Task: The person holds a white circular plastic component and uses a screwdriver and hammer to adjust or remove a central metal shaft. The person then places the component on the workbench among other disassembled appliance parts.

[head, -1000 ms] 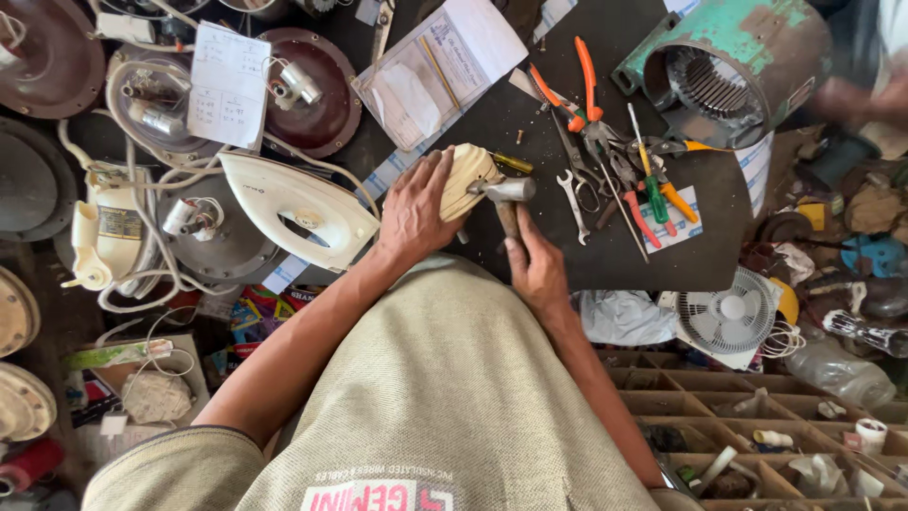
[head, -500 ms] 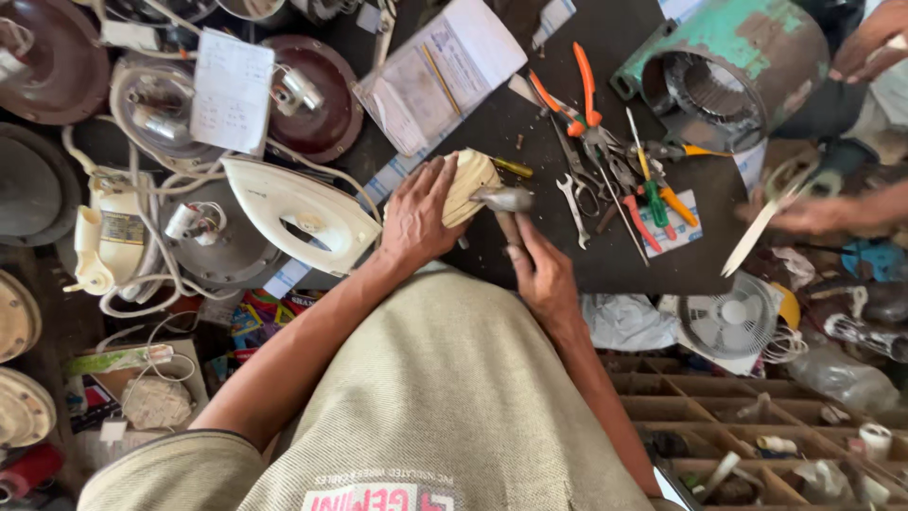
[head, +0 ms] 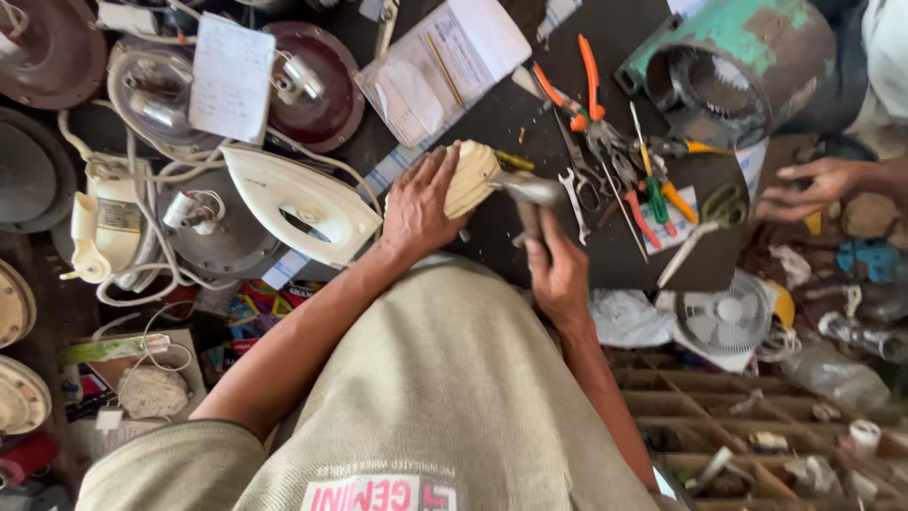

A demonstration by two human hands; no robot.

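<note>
Two hands of the person wearing the camera were at work near the front edge of the dark bench [head: 567, 123]. The left hand [head: 421, 203] lay spread over one cream, ribbed disc-shaped part [head: 470, 177], fingers pressed down on it. The right hand [head: 556, 270] was closed round the handle of one hammer [head: 530, 194], whose metal head rested against the disc's right side. A third hand [head: 804, 185], belonging to someone else, reached in from the right edge with fingers loosely curled; what it touched could not be told.

On the bench lay one small spanner [head: 574, 192] just right of the hammer head, one pair of orange-handled pliers [head: 572, 90] toward the back, a mixed bunch of screwdrivers [head: 653, 194] with red, green and yellow grips, too tangled to count, and one open paper booklet [head: 445, 66] at the back left corner. One green, rusted motor housing [head: 747, 61] stood at the back right corner.

Left of the bench, one white clothes iron [head: 303, 203] lay among several round dark fan casings [head: 317, 90] and white cord. One small white fan [head: 724, 317] sat off the bench's front right corner, above a wooden tray of compartments [head: 757, 416]. The room was a crowded repair workshop.
</note>
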